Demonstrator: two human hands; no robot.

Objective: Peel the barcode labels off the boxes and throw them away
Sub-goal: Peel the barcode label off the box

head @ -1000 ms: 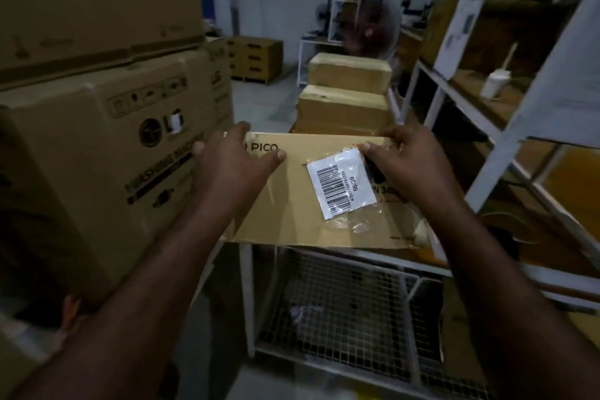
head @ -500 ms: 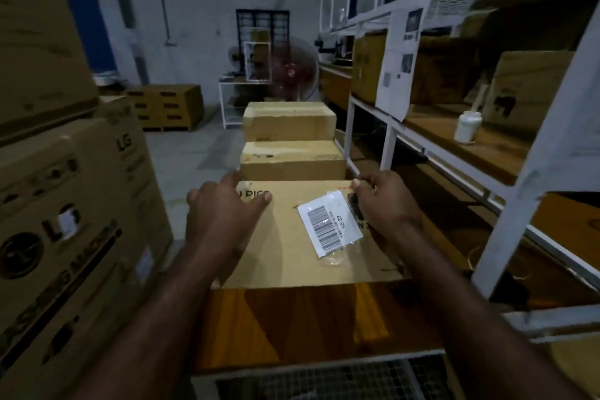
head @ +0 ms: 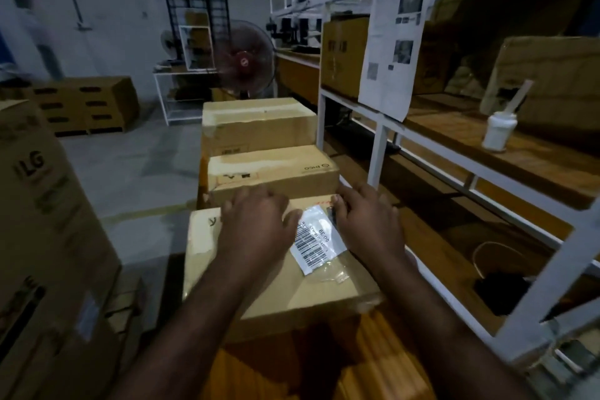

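Note:
A flat brown cardboard box (head: 227, 269) lies on an orange wooden surface (head: 292, 370) right in front of me. On its top sits a white barcode label (head: 316, 245) under crinkled clear tape, still stuck down. My left hand (head: 256, 224) rests flat on the box top just left of the label, with its thumb by the label's edge. My right hand (head: 367, 224) rests on the box's far right corner, fingertips at the far edge beside the label.
Two more taped cardboard boxes (head: 272, 172) (head: 256, 123) stand in a row behind this one. A large LG carton (head: 48, 237) rises on the left. A white metal shelf rack (head: 376, 153) with boxes and a white bottle (head: 500, 133) runs along the right. A fan (head: 243, 58) stands behind.
The box was held up in both hands over a wire cage; now it lies on the wooden surface behind the other boxes, and both hands lie on its top.

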